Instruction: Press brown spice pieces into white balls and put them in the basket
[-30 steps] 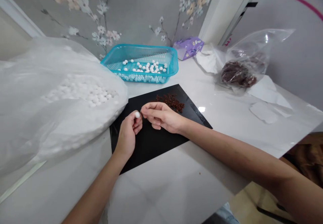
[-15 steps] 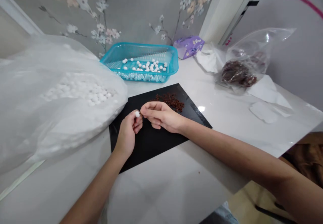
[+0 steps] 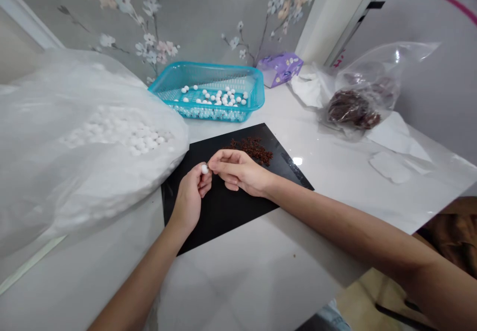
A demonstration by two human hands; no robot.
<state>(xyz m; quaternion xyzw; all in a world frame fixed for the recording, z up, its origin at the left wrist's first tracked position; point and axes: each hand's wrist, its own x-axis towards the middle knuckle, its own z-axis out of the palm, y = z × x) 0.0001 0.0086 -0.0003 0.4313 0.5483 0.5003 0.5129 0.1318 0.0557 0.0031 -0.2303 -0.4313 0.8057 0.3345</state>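
Observation:
Between the thumb and fingers of my left hand (image 3: 189,194) is a small white ball (image 3: 204,169). The fingertips of my right hand (image 3: 238,171) are pinched together right beside the ball; whatever they hold is too small to make out. Both hands are over a black mat (image 3: 219,216). Just beyond my right hand, a pile of small reddish-brown pieces (image 3: 257,151) lies on the mat. At the back stands a blue plastic basket (image 3: 257,92) with several white balls in it.
A large translucent bag (image 3: 85,172) full of white balls takes up the left side. To the right, a clear bag (image 3: 354,107) holds reddish-brown material, with white paper (image 3: 391,167) next to it. A purple tissue pack (image 3: 279,70) rests against the wall behind the white table (image 3: 231,276).
Almost nothing differs. The white ball and both hands stay together, with the whole view shifted very slightly.

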